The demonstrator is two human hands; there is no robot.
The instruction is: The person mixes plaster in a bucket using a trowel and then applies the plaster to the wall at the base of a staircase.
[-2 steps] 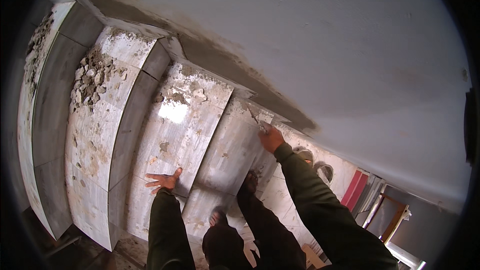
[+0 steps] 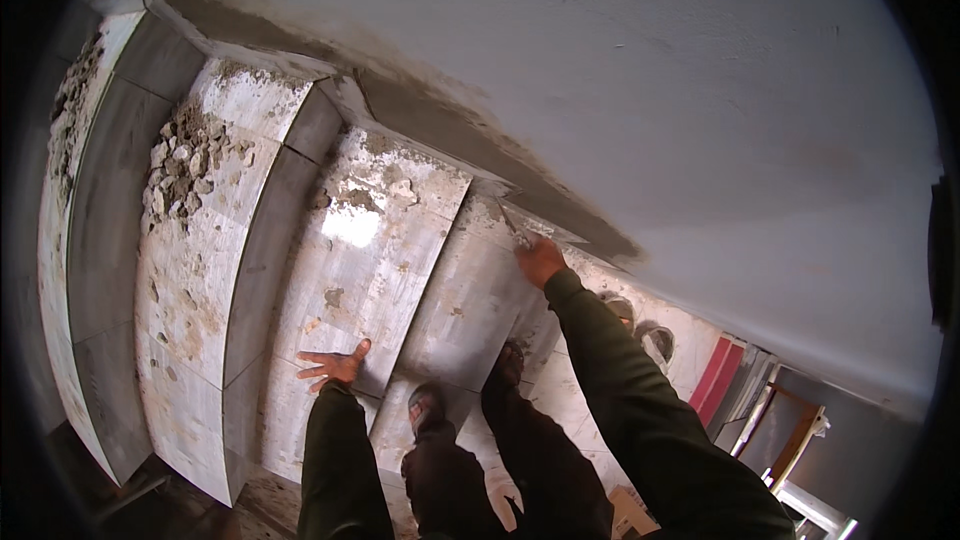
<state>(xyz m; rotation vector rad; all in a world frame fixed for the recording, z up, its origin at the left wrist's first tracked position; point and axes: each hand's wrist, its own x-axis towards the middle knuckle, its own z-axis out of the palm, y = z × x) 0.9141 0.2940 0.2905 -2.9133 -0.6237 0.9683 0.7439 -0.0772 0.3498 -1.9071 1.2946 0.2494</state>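
My left hand (image 2: 342, 367) rests with fingers spread on a pale wood-look tiled stair tread (image 2: 375, 275), its thumb out toward the tread's edge. My right hand (image 2: 540, 260) is closed around a thin trowel-like tool (image 2: 512, 224), seen nearly edge-on; its handle is hidden in the fist. The tool's far end is close to the stepped skirting tiles (image 2: 545, 225) along the wall. Above these runs a band of damp grey mortar (image 2: 430, 110). Dried splashes and crumbs mark the tread between my hands.
Mortar rubble (image 2: 180, 165) lies heaped on a step at the left, with more on the step beyond. A grey wall (image 2: 680, 90) rises along the right. Two buckets (image 2: 655, 342) stand behind my right arm, near a red strip (image 2: 717, 380). My feet (image 2: 427, 408) are on lower steps.
My left foot has shifted forward, toward the tread's edge. My right hand and its tool have moved slightly up toward the skirting. My left hand stays spread on the tread.
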